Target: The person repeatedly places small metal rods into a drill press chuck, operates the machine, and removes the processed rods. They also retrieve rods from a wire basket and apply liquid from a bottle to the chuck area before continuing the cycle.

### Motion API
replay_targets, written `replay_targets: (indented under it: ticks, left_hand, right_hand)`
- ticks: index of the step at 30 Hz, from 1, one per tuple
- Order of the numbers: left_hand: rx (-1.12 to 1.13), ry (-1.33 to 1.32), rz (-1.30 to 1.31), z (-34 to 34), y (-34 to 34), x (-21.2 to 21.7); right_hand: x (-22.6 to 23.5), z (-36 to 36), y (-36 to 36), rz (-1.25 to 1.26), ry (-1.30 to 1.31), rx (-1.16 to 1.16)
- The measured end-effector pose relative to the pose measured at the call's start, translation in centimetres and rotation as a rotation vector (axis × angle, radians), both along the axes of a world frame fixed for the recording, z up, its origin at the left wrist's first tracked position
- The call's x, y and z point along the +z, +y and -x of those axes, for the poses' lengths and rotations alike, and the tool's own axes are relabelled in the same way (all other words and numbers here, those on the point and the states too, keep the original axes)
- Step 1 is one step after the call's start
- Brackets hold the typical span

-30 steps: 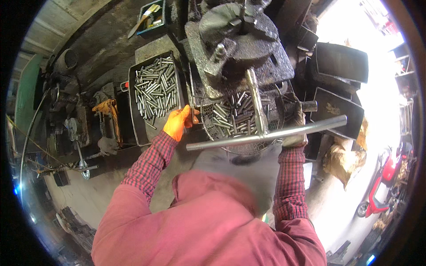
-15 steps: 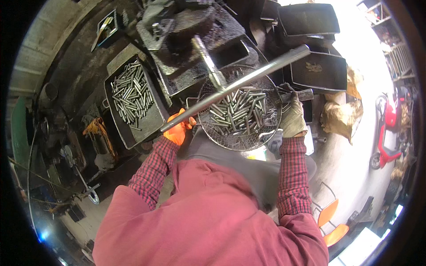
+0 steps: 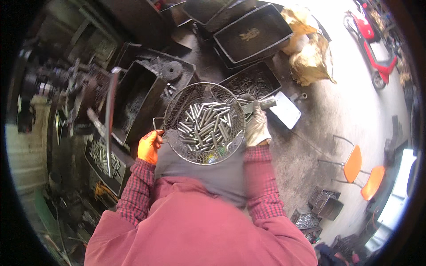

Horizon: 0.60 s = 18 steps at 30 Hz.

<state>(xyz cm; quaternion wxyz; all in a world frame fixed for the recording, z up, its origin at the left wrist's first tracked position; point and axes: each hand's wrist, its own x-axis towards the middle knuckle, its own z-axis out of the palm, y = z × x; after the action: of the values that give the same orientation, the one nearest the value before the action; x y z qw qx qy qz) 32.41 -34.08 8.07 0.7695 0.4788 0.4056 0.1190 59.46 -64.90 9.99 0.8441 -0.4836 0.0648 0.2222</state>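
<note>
Concrete floor [image 3: 328,111] extends to the right of a cluttered workshop area, with two orange chairs [image 3: 361,170] and a red scooter [image 3: 370,31] standing well apart from the work. Black metal trays [image 3: 253,33] lie ahead of the person; one tray [image 3: 255,80] just beyond the basket contains metal pins. A round wire basket [image 3: 204,122] filled with short metal pins [image 3: 204,126] is held level in front of the chest. Left hand [image 3: 150,146], in an orange glove, clenches the basket's rim handle on the left side. Right hand [image 3: 256,126], in a pale glove, grasps the basket's right handle. A long lever [image 3: 108,128] of the machine [image 3: 84,95] stands to the left, above another tray of pins [image 3: 104,155]
</note>
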Motion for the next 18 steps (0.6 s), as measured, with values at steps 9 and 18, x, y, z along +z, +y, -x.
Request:
replay_targets:
  ticks: [9,18]
  left_hand:
    - [-0.23,0.292,-0.082,-14.9,3.9,-9.6]
    - [-0.301,0.493,-0.062,-28.7,3.3,-21.8]
  right_hand:
    - [-11.0,-4.5,0.6,0.003,0.298,-0.556]
    - [-19.1,-12.4,0.7,0.101,0.666,-0.715]
